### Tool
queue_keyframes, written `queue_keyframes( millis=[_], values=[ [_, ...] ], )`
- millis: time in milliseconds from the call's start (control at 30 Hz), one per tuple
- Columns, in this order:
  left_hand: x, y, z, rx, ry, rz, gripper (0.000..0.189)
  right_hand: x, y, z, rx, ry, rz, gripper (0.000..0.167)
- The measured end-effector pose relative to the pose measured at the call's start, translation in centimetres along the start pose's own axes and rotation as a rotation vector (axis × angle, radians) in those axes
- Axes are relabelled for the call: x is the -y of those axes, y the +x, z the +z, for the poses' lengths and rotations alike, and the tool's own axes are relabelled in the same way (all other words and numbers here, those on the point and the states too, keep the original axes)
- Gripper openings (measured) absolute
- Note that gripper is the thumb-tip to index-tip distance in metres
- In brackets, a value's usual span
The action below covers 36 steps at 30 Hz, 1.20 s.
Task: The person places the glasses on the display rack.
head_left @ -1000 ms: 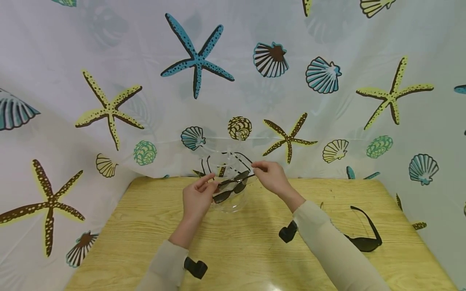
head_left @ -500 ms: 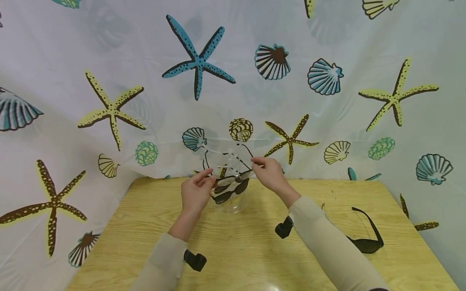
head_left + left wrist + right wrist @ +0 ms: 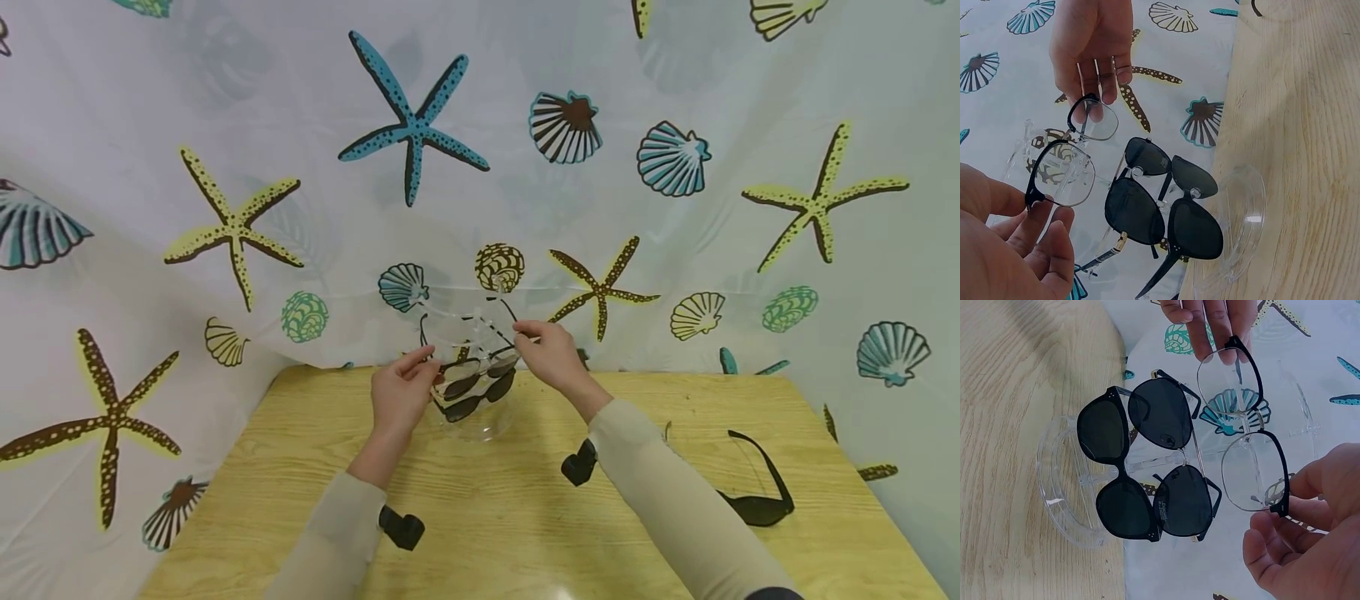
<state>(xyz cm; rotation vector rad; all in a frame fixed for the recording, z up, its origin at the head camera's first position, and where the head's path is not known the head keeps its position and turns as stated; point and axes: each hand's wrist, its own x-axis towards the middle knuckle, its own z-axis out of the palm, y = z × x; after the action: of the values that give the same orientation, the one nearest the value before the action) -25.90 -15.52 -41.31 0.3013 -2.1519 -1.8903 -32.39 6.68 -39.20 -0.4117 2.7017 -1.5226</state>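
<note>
Both hands hold one pair of clear-lens glasses (image 3: 1063,176) with a black upper frame, level with the top of a clear acrylic stand (image 3: 1244,215). My left hand (image 3: 1041,219) pinches one outer corner of the glasses (image 3: 1254,469). My right hand (image 3: 1279,519) pinches the other corner. Two pairs of dark sunglasses (image 3: 1163,215) hang on the stand's rungs just below; one is black-framed (image 3: 1113,469) and one thin-rimmed (image 3: 1172,456). In the head view, the left hand (image 3: 426,362) and right hand (image 3: 527,337) meet over the stand (image 3: 480,429) at the table's far edge.
Another pair of black sunglasses (image 3: 757,504) lies open on the wooden table (image 3: 487,517) at the right. A curtain printed with starfish and shells (image 3: 412,125) hangs right behind the stand. Black wrist cameras (image 3: 401,529) sit under both sleeves.
Both hands have carried the clear-lens glasses slightly up and back, closer to the top of the stand. The sunglasses on the stand and on the table have not moved.
</note>
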Motion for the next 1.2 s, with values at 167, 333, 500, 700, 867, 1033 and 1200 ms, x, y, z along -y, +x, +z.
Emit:
queue_keyframes(
  millis=[167, 333, 500, 700, 867, 1033, 1200],
  values=[
    [0.0, 0.3, 0.1, -0.003, 0.024, -0.011, 0.035, -0.2, 0.6, 0.2, 0.007, 0.038, -0.004, 0.045],
    [-0.1, 0.6, 0.2, -0.010, 0.052, -0.007, 0.036, -0.2, 1.0, 0.3, 0.009, 0.059, -0.006, 0.045],
    [-0.3, 0.8, 0.3, -0.001, 0.066, 0.000, 0.037, -0.2, 1.0, 0.1, 0.007, 0.069, -0.004, 0.045],
    [-0.7, 1.1, 0.5, 0.010, 0.086, 0.000, 0.038, 0.0, 1.3, -0.1, -0.004, 0.085, 0.011, 0.044],
    [-1.0, 1.2, 0.6, 0.010, 0.072, 0.001, 0.039, 0.0, 1.4, -0.1, -0.025, 0.082, 0.011, 0.044],
    [-0.9, 1.4, 0.7, -0.001, 0.052, 0.013, 0.041, 0.1, 1.7, 0.1, -0.029, 0.087, 0.012, 0.045],
    [-0.9, 1.7, 1.0, 0.012, 0.061, 0.026, 0.043, 0.1, 1.9, 0.4, -0.015, 0.088, 0.011, 0.046]
  ],
)
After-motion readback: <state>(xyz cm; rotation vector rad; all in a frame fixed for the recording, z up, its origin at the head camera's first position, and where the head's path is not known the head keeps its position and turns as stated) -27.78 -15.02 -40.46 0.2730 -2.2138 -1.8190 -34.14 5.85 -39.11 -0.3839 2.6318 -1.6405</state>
